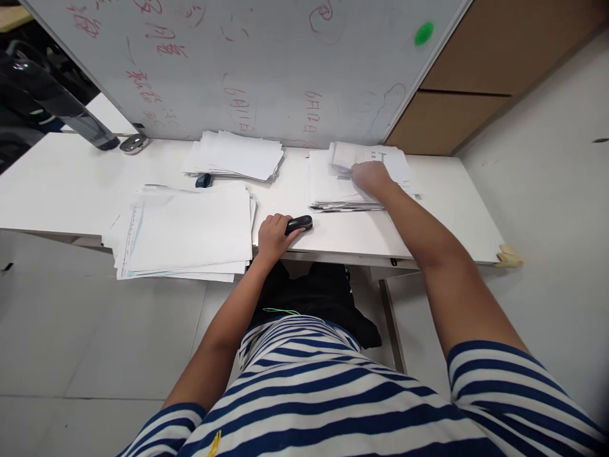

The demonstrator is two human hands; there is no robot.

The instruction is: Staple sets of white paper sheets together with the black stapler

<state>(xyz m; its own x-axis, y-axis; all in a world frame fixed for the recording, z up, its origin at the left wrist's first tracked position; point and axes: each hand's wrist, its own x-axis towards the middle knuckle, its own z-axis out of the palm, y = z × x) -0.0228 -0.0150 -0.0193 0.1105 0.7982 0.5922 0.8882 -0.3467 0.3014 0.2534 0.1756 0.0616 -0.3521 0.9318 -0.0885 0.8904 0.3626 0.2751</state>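
My left hand rests at the desk's front edge, its fingers closed round a black stapler. Over on the right, my right hand pinches some printed paper sheets, a little blurred, on top of the right paper stack. How many sheets it grips cannot be made out. To the left of the stapler lies a large paper stack, overhanging the front edge. Behind it sits another paper stack, with a small dark object at its near edge.
A whiteboard with red writing stands along the back of the white desk. A computer mouse and a dark bottle are at the back left. Brown cardboard boxes and a wall bound the right side.
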